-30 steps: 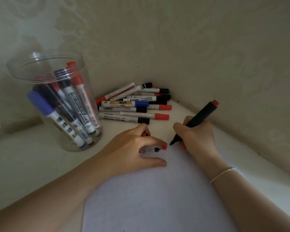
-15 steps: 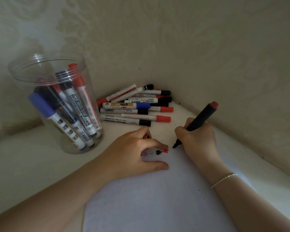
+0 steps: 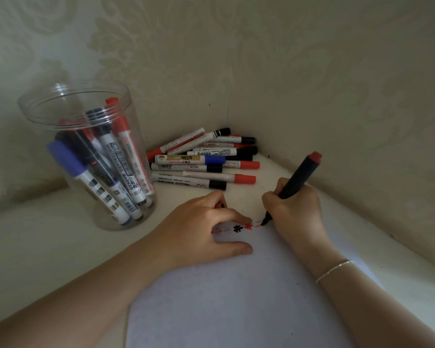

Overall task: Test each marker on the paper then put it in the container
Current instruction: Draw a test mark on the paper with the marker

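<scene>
My right hand (image 3: 294,212) grips a black-bodied marker (image 3: 299,177) with a red end, its tip touching the top edge of the white paper (image 3: 236,297). Faint red strokes sit at the tip, beside a black hash mark (image 3: 237,228) and a red mark (image 3: 248,226). My left hand (image 3: 201,229) rests on the paper with thumb and forefinger pressed down; a small red cap (image 3: 220,204) peeks out from its curled fingers. The clear plastic container (image 3: 60,101) stands at the left with several markers in it.
A pile of several capped markers (image 3: 201,162) lies in the corner where two patterned walls (image 3: 312,71) meet, just beyond my hands. The white tabletop (image 3: 35,247) runs to the left and along the right wall.
The marker tip has come down onto the paper, and faint red strokes have appeared to the right of the red mark. My left hand has stayed in place.
</scene>
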